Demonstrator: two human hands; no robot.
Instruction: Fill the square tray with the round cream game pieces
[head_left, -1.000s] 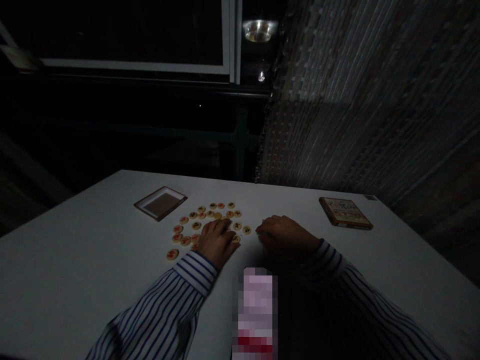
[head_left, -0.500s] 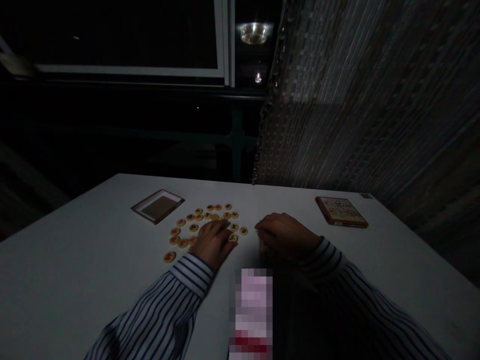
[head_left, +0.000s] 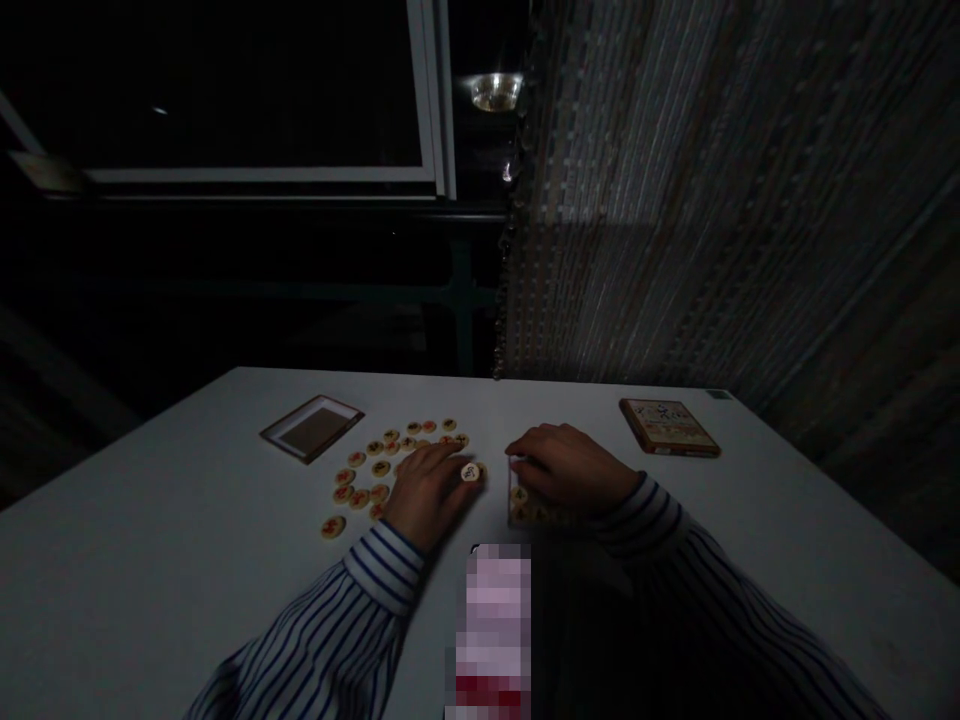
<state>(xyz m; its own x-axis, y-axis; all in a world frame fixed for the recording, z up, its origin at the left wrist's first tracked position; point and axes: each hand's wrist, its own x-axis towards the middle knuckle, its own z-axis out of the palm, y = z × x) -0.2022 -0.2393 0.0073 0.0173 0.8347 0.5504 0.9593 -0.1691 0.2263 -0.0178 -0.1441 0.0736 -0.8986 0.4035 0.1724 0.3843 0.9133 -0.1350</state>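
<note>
My left hand (head_left: 426, 492) pinches a xiangqi piece (head_left: 469, 472) with a black character, tilted up between thumb and fingers. Around and beyond that hand lie several more round wooden pieces (head_left: 381, 468), marked in red or black, loosely spread. My right hand (head_left: 568, 465) is curled over a shallow box (head_left: 511, 508), its fingertips near the box's far left corner. Whether those bent fingers hold a piece or the box edge is hidden. Several pieces (head_left: 520, 494) lie inside the box, partly covered by the hand and its shadow.
An open box part (head_left: 280, 445) with a brown inside rests on the white table (head_left: 187, 540) at the left. A printed box lid (head_left: 671, 428) lies at the right. A blurred-out object (head_left: 495, 620) is at the near edge. A string curtain (head_left: 645, 220) hangs behind.
My left hand has lifted a piece slightly and turned its face toward me. My right hand has shifted a little, so the box and some pieces in it show more. The view has tilted slightly.
</note>
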